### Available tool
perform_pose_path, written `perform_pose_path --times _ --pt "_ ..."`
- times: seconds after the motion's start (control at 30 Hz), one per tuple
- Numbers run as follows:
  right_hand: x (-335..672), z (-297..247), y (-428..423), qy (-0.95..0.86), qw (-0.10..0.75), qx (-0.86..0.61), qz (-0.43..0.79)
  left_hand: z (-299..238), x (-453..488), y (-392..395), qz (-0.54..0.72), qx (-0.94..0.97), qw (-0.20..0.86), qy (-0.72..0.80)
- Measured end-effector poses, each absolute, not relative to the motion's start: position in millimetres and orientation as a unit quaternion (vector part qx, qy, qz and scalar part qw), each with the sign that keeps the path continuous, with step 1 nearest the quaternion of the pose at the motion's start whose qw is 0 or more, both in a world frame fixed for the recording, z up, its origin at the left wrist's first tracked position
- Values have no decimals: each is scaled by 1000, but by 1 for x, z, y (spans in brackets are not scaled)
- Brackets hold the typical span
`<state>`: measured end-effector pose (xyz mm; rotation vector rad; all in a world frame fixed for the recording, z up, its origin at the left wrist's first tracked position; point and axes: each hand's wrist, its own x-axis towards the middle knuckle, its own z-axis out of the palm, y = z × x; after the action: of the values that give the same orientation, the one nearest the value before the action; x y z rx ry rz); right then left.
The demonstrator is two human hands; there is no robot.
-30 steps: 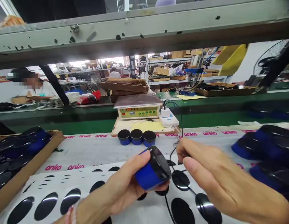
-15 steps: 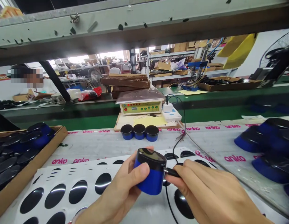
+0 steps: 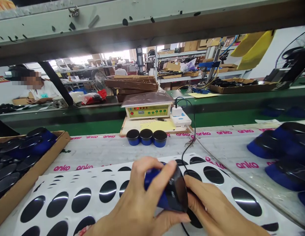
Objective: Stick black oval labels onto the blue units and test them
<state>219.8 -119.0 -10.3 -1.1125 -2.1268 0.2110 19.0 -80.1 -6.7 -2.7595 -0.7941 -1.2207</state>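
My left hand [image 3: 142,193] wraps round a small blue round device [image 3: 177,191] with a glossy black top. The device is tilted, its black face turned to the right and marked with small light lettering. Closed against the device's right side is my right hand [image 3: 211,203]; its fingertips and the cable plug in them are hidden. A thin black cable [image 3: 185,152] comes from the white adapter down to my hands. Under them lie white sheets of black oval stickers [image 3: 81,200].
Three similar devices [image 3: 146,137] stand in a row before a control box [image 3: 147,109]. A cardboard tray [image 3: 54,154] of devices is at left, more devices [image 3: 282,147] at right. A grey cord [image 3: 231,170] crosses the bench. A shelf beam [image 3: 152,29] hangs overhead; a person [image 3: 41,90] sits across.
My left hand has rolled the device from upright to tilted, black top rightward, and now grips over it. My right hand stays at its side; the plug seen before is now hidden.
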Motion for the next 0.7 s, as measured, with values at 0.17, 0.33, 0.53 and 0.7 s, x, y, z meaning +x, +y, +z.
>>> perform_pose_path --times 0.17,0.33,0.53,0.7 --pt "222 -24 -123 -809 418 -408 69 1 24 -92 -388 -894 158 -159" --pt "225 -32 -127 -813 402 -414 84 4 30 -101 -323 -902 198 -205" --pt "222 -37 -130 -813 401 -414 82 16 32 -90 -331 -902 229 -159" --pt "228 -43 -127 -815 417 -395 75 12 34 -83 -367 -906 138 -158"
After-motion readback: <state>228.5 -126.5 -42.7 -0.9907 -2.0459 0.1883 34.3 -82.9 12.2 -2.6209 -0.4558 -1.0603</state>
